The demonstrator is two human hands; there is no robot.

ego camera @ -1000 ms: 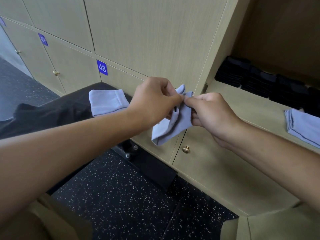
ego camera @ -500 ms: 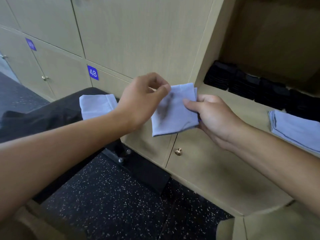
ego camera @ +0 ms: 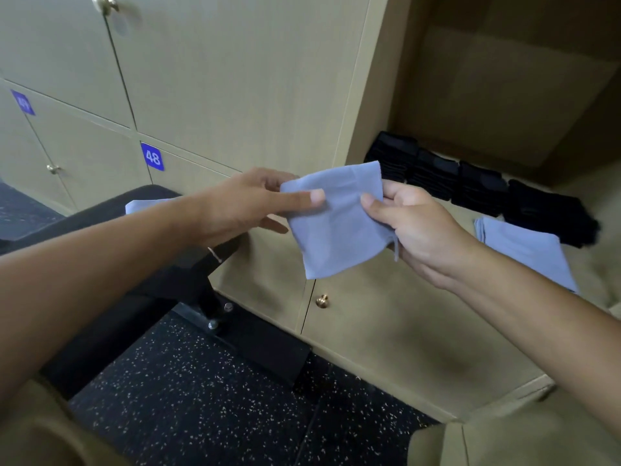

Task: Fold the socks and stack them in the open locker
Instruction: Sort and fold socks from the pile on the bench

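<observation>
I hold a folded light-blue sock flat in the air in front of the locker wall. My left hand pinches its left edge with the thumb on top. My right hand grips its right edge, thumb over the cloth. The open locker is at the right. On its floor lies a folded light-blue stack, and behind it a row of folded black socks. Another light-blue sock lies on the black bench, mostly hidden by my left forearm.
A black padded bench stands at the left, its metal foot bolted near the lockers. Shut locker doors with brass knobs fill the wall; one is numbered 48. The floor is dark speckled rubber.
The sock went from bunched between my fingertips to spread flat and folded. Both hands have shifted right and up toward the open locker, which now shows more fully.
</observation>
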